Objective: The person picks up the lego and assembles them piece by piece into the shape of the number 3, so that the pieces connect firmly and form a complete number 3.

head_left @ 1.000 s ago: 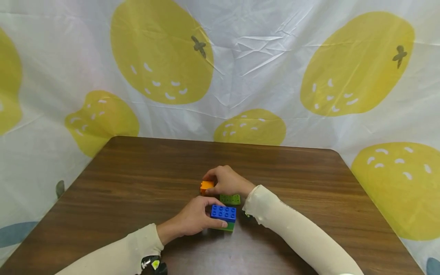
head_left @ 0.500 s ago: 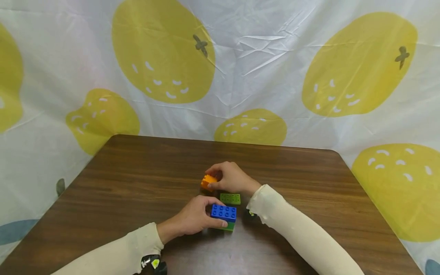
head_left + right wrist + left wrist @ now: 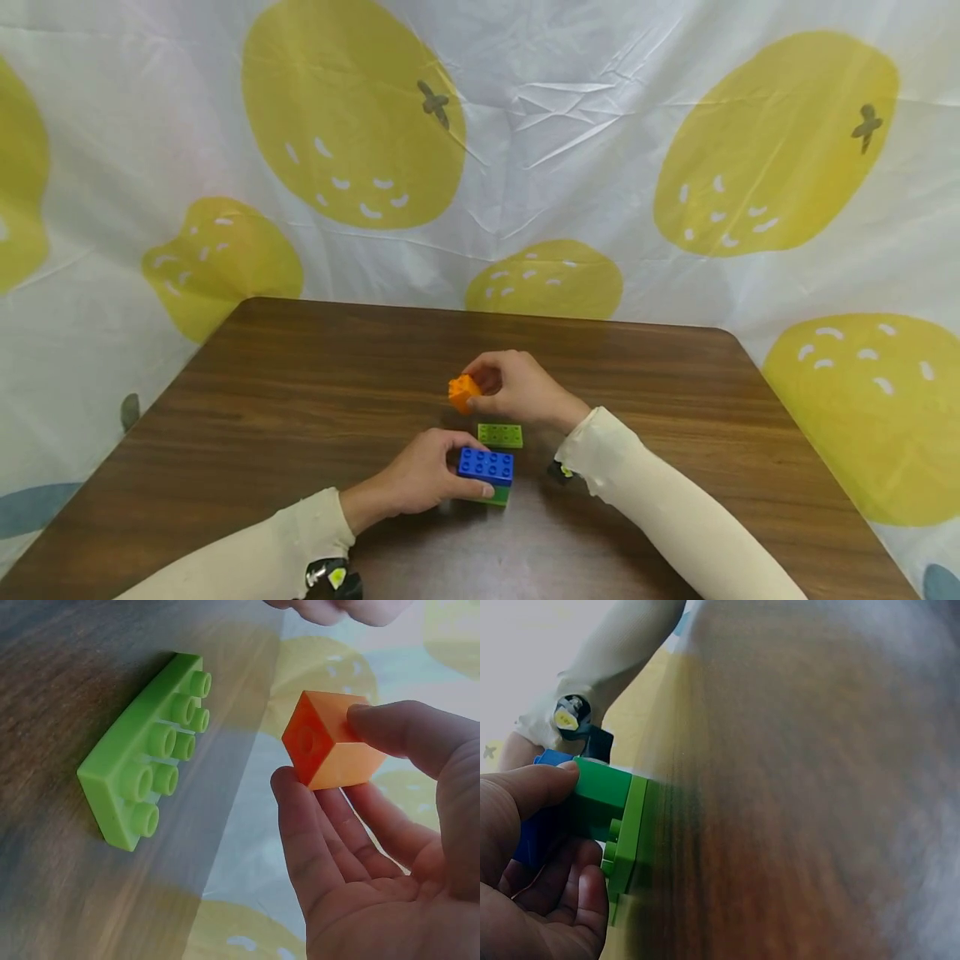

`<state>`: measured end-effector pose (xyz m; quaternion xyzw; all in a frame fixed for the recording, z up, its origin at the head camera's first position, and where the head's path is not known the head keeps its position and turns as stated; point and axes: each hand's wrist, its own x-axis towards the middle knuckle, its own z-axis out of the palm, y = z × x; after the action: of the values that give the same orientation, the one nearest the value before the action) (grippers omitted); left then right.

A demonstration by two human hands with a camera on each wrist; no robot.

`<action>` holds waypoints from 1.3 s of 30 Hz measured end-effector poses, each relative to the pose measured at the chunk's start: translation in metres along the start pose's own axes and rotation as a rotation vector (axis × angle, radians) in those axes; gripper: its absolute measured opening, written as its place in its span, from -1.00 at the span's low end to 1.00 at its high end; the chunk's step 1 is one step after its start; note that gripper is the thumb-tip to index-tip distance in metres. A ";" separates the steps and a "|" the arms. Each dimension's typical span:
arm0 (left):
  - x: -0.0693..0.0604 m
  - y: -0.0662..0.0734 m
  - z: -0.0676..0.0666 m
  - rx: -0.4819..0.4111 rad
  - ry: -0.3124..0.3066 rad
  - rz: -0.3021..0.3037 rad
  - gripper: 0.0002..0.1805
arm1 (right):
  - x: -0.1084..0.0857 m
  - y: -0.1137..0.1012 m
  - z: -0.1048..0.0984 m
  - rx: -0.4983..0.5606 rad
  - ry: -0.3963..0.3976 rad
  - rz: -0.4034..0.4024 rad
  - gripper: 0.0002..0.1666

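Observation:
Near the table's middle, my left hand [image 3: 423,473] grips a small stack of toy building bricks, thumb across the near side. The stack has a blue brick [image 3: 486,465] on top, a green brick [image 3: 604,791] below it and a thin lime plate [image 3: 635,825] at the bottom. Studs show on that plate in the left wrist view. Beyond the stack, my right hand [image 3: 525,387] pinches an orange brick [image 3: 337,750] between thumb and fingers, held tilted above the table. A loose lime plate [image 3: 142,757] lies studs up between the two hands.
A dark wooden table [image 3: 337,358] carries everything. Behind it hangs a pale cloth [image 3: 570,192] printed with large yellow fruit. Both sleeves are cream, and a small dark device [image 3: 333,577] sits at the left wrist.
My right hand has lifted the orange brick and carried it slightly to the right, tilting it. The loose lime plate is now more uncovered. My left hand and the stack stay put.

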<state>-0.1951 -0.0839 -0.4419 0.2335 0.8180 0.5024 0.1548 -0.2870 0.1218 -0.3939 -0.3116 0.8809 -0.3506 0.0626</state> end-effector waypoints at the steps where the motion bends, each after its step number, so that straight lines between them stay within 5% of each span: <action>1: 0.000 0.000 0.000 0.002 0.002 0.000 -0.57 | -0.002 0.000 -0.001 0.016 0.001 0.003 -0.55; 28: -0.001 0.000 0.000 -0.043 -0.026 -0.012 -0.58 | -0.065 -0.016 -0.020 0.142 0.050 0.056 -0.55; 39: -0.001 0.001 0.001 -0.050 -0.016 -0.011 -0.58 | -0.088 -0.020 -0.019 0.190 0.052 0.020 -0.58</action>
<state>-0.1933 -0.0830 -0.4412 0.2290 0.8054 0.5197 0.1698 -0.2125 0.1734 -0.3762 -0.2863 0.8482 -0.4398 0.0723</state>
